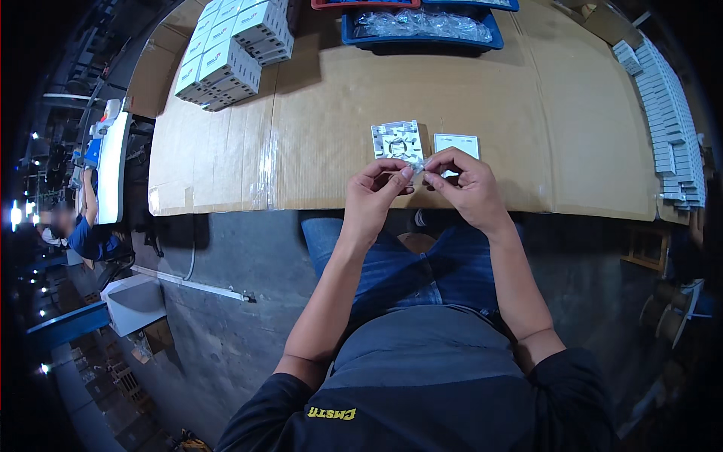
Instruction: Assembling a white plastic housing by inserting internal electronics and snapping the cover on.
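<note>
Between the fingertips of both hands is a small clear plastic bag [418, 166], its contents too small to make out. My left hand [379, 188] pinches its left side, thumb against forefinger. Opposite it, my right hand [463, 184] grips the bag's other side in a pinch. Just beyond the left fingers lies a white square plastic housing [397, 139] with a round opening in its middle. A flat white square cover [457, 143] rests beside it, partly hidden by my right hand.
White boxes [226, 68] are stacked at the far left of the cardboard-covered table [324, 143]. A blue tray [422, 47] of clear plastic bags stands at the back, near a red tray [365, 3]. More white pieces [666, 124] line the right edge. Another person [94, 237] sits at the left.
</note>
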`<state>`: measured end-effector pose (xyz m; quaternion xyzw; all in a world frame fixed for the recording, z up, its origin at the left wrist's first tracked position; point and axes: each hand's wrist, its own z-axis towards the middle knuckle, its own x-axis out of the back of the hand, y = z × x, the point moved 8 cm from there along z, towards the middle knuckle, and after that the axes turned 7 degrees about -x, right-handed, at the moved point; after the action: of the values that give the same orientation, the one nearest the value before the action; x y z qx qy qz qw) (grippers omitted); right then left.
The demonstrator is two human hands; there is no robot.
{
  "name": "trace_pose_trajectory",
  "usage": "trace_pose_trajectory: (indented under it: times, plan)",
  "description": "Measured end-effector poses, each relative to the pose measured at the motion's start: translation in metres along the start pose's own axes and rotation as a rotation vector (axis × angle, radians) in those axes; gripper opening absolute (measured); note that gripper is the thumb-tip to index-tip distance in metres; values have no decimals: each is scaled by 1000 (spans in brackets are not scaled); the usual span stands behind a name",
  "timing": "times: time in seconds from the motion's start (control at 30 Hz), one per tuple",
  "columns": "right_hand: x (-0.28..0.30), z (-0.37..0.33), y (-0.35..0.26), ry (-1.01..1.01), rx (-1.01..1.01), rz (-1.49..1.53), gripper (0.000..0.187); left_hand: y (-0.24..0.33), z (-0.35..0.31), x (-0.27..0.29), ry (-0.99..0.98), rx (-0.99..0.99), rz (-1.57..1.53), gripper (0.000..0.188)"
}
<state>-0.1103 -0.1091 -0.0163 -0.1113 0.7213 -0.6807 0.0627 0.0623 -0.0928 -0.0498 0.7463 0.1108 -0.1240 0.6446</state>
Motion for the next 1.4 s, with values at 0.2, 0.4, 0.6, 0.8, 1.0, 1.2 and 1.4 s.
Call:
trace_pose_trajectory:
  times: [0.2, 0.4, 0.6, 0.8, 1.0, 1.2, 1.4]
  plan:
    - [-3, 2, 15, -33, -112, 59, 16, -4, -1, 4, -15, -32, -37, 15]
    - [-2, 2, 11, -44, -123, 213, 15, -1, 0, 1, -46, -36, -140, 14]
    - [-6, 1, 12, -117, -135, 297, 16, 4, -1, 3, -18, -112, -67, 18]
    - [-6, 1, 13, -94, -148, 305, 22, 8, -4, -6, -95, -55, -43, 26]
    - [-4, 1, 13, -86, -144, 270, 22, 7, -5, -11, -89, -68, 23, 32]
    - [-4, 1, 12, -40, -101, 140, 25, 14, -4, -7, -63, -141, 250, 35]
    - [-1, 2, 12, -59, -108, 132, 27, 17, -8, -7, -123, -172, 393, 32]
